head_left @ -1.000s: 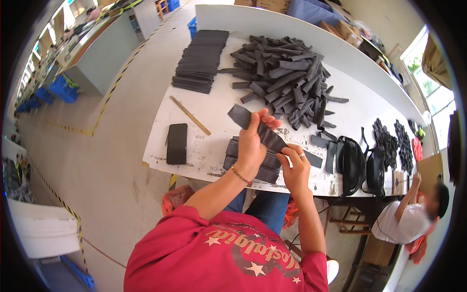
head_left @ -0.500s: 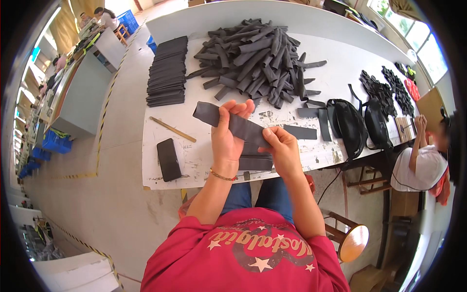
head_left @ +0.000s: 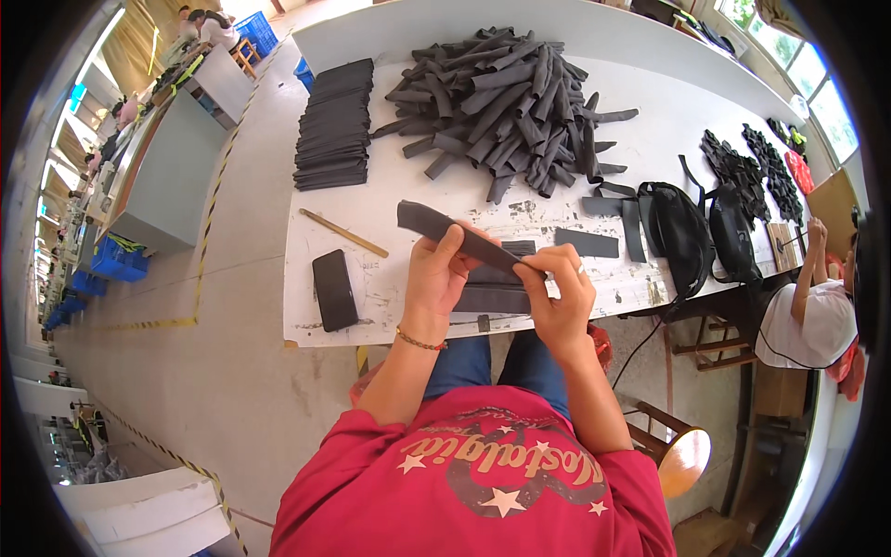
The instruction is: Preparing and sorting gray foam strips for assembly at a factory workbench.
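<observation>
A dark grey fabric strip (head_left: 429, 223) is stretched between my two hands above the front of the table. My left hand (head_left: 440, 269) grips it near its middle, thumb on top. The right end is pinched between the thumb and fingers of my right hand (head_left: 560, 295). Beneath the hands lies a small stack of flat dark strips (head_left: 492, 299). Farther back rises a loose heap of dark fabric strips (head_left: 506, 107), and to its left runs a neat row of flattened strips (head_left: 334, 125).
At the left of the white table (head_left: 311, 278) lie a wooden stick (head_left: 343, 233) and a black phone (head_left: 335, 291). To the right are black pouches (head_left: 676, 237) and piles of small dark pieces (head_left: 738, 172). Another person (head_left: 806, 316) sits at the right; a stool (head_left: 685, 459) stands nearby.
The strip has turned more edge-on, and its left end sits slightly lower. My left fingers have curled in around it from being stretched out. The whole view has shifted a little.
</observation>
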`<state>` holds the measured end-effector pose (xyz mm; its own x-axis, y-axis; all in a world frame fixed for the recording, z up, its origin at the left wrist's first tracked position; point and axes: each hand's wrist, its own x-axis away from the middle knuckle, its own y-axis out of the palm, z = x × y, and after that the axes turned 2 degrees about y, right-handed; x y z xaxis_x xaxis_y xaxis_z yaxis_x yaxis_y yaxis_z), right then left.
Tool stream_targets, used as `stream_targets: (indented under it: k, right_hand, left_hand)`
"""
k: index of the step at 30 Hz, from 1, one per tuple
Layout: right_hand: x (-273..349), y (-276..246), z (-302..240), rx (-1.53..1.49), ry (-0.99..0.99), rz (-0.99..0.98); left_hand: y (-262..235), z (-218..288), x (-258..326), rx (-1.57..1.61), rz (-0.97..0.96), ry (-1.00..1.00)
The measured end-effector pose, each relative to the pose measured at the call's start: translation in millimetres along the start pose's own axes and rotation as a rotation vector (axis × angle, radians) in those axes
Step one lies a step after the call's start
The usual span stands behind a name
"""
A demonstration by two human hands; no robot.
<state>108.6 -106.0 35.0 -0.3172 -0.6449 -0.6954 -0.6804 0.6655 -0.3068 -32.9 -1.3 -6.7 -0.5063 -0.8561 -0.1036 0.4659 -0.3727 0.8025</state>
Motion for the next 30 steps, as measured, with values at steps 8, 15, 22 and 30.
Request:
stream_targets:
  k: [8,15,22,30]
  right_hand:
    - [-17.0,-17.7,1.2,-0.205,0.500,-0.453]
    - [-10.1,-15.2,17.9,-0.208,0.520,-0.372]
    - [-18.1,-21.8,11.6,-0.096,0.451,-0.452]
    - [-6.2,-13.3,6.5,0.054,0.201,-0.352]
  left_hand:
    - [-7.6,8.3,0.4,-0.353,-0.050,0.123]
    - [-7.3,-14.7,15.4,-0.221,0.044,-0.101]
    - [-3.7,-13.6,16.5,-0.248,-0.028,-0.060]
    - [12.9,-18.8,13.2,-0.122,0.198,0.070]
